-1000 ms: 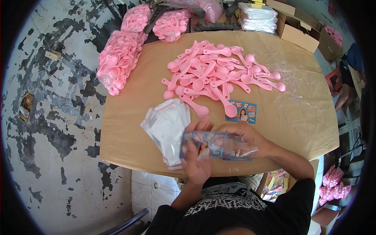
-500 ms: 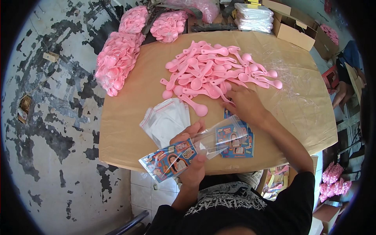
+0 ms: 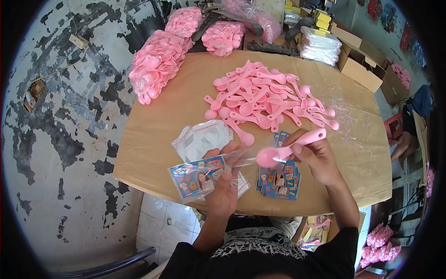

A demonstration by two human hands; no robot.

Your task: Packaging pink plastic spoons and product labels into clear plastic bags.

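Note:
My left hand (image 3: 223,186) is closed on a clear plastic bag with a blue printed card (image 3: 199,177) inside. The bag's mouth end points toward my right hand (image 3: 317,157), which grips a pink spoon (image 3: 274,156) by its handle. The spoon's bowl is at or just beside the bag's end; whether it is inside, I cannot tell. Below the spoon lies a stack of blue printed cards (image 3: 281,185). A pile of clear bags with red strips (image 3: 202,139) rests behind my left hand, partly hidden. Beyond both hands is a heap of pink spoons (image 3: 265,95).
Bags packed with pink spoons (image 3: 160,63) line the table's far left. A stack of clear plastic packets (image 3: 319,45) and an open cardboard box (image 3: 360,67) stand at the back right. Clear plastic scraps lie on the right side. Another person's leg (image 3: 408,142) shows at far right.
My right hand has lifted a pink spoon from the heap and brought it nearer to the bag's end. My left hand still holds the bag with the card. The view has shifted slightly.

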